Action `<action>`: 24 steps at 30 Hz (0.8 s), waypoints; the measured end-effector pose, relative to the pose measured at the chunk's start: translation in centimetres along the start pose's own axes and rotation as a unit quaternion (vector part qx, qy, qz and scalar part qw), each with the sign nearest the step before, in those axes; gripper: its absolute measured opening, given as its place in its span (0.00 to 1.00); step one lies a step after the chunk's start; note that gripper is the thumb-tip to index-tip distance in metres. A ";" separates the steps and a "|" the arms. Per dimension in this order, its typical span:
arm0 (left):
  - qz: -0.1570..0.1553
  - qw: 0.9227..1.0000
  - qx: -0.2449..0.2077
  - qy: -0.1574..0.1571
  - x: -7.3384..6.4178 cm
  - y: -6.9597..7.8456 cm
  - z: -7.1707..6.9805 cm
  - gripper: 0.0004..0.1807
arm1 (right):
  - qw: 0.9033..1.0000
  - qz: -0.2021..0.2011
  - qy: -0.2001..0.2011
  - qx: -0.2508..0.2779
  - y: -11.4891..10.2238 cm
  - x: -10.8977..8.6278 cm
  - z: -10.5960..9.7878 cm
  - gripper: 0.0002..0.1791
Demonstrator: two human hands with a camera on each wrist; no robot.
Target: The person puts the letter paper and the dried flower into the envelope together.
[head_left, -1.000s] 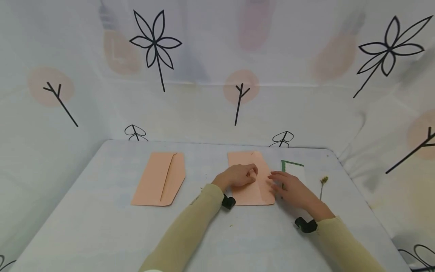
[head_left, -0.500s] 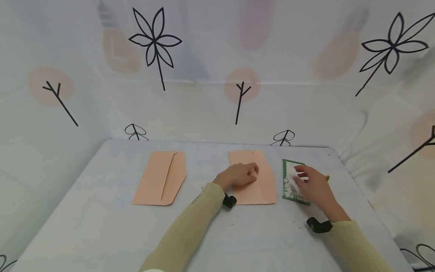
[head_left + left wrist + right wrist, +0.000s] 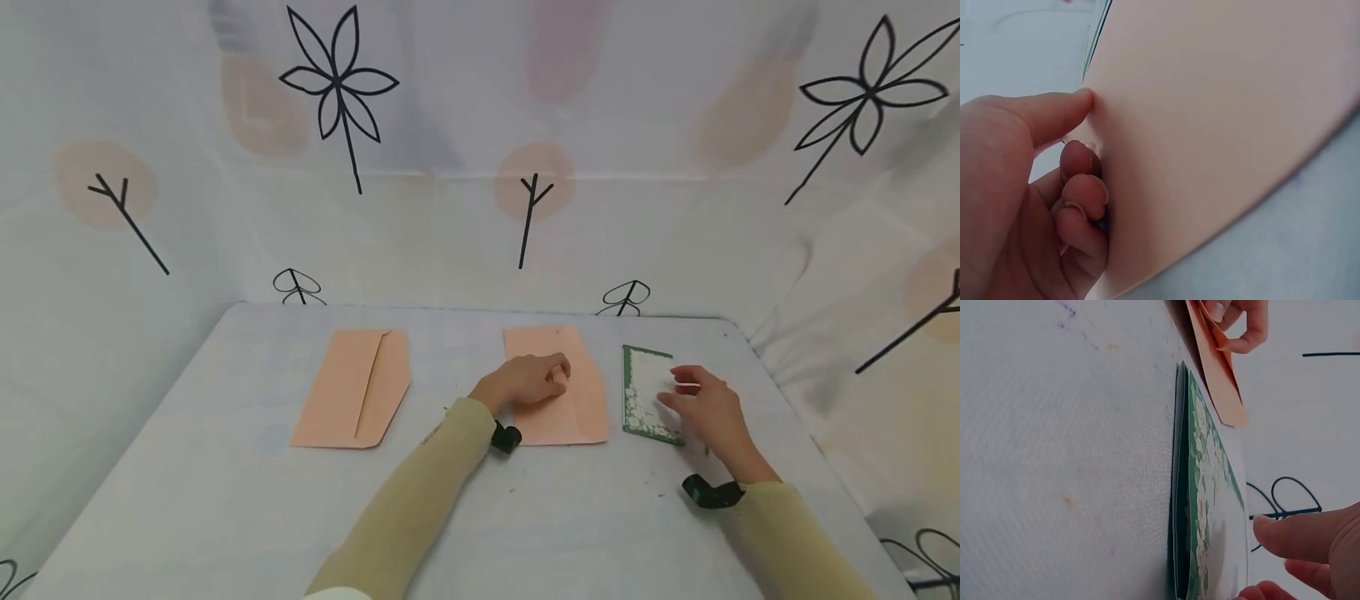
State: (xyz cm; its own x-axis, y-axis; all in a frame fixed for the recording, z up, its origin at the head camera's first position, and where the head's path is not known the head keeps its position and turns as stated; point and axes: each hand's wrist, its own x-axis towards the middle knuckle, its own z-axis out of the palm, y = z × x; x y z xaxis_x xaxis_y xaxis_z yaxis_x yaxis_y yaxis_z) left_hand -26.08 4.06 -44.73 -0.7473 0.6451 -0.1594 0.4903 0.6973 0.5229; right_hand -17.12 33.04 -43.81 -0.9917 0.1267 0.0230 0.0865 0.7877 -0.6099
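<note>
My left hand [image 3: 528, 382] lies over the middle peach envelope [image 3: 585, 408], thumb and curled fingers pinching its paper. In the right wrist view, that envelope's edge stands slightly parted at the fingers. Up close in the left wrist view, the left thumb tip meets the peach paper. Further right lies a folded card [image 3: 647, 400] with a green border and white flowers. Beside the card's right edge my right hand [image 3: 712, 414] hovers with relaxed, spread fingers, holding nothing. From the side, the folded layers of the card [image 3: 1194, 487] show slightly apart.
A second peach envelope [image 3: 345, 392] lies at the left of the white table [image 3: 225, 517]. Beneath the right hand, a dried flower sprig is mostly hidden. Small crumbs dot the cloth. A patterned white curtain [image 3: 435, 242] rises behind the table.
My right hand has moved right from the middle envelope's edge, over the card to its right side, uncovering the card. My left hand has stayed on the envelope.
</note>
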 end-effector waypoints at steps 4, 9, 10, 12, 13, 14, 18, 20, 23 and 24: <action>0.000 1.000 0.000 -0.003 0.1 -0.1 -0.2 0.11 | 1.000 0.010 -0.006 -0.004 -0.2 0.3 0.2 0.31; -0.005 1.000 -0.005 -0.007 0.0 0.0 -0.2 0.11 | 1.000 0.015 -0.013 -0.017 -0.5 0.5 0.5 0.35; -0.005 1.000 -0.006 -0.008 0.0 0.1 -0.3 0.11 | 1.000 0.015 -0.015 -0.020 -0.5 0.6 0.5 0.35; -0.006 1.000 -0.007 -0.012 -0.1 0.2 -0.4 0.12 | 0.999 0.015 -0.022 -0.026 -0.5 0.7 0.5 0.37; -0.007 1.000 -0.007 -0.015 -0.1 0.3 -0.4 0.12 | 0.999 0.015 -0.026 -0.032 -0.6 0.7 0.6 0.37; -0.007 1.000 -0.008 -0.017 -0.1 0.3 -0.5 0.12 | 0.999 0.017 -0.029 -0.038 -0.6 0.8 0.6 0.38; -0.010 1.000 -0.008 -0.023 -0.1 0.3 -0.4 0.12 | 0.997 0.040 -0.033 -0.059 -0.9 1.1 0.8 0.37; -0.007 1.000 -0.007 -0.021 -0.1 0.3 -0.4 0.12 | 0.996 0.050 -0.034 -0.064 -0.9 1.3 0.8 0.36; -0.004 1.000 -0.006 -0.018 0.1 0.2 -0.3 0.12 | 0.996 0.055 -0.037 -0.064 -0.9 1.5 0.9 0.35; -0.003 1.000 -0.007 -0.018 0.1 0.2 -0.3 0.12 | 0.996 0.056 -0.038 -0.064 -0.8 1.6 0.9 0.35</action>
State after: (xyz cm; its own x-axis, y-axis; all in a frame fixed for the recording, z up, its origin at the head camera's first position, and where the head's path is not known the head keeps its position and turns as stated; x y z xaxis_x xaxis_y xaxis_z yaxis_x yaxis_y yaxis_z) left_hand -26.21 4.15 -44.41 -0.7338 0.6513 -0.1930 0.4792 0.6976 0.5326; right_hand -18.84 32.01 -44.01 -0.9792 0.1757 -0.1013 0.2028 0.8420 -0.4999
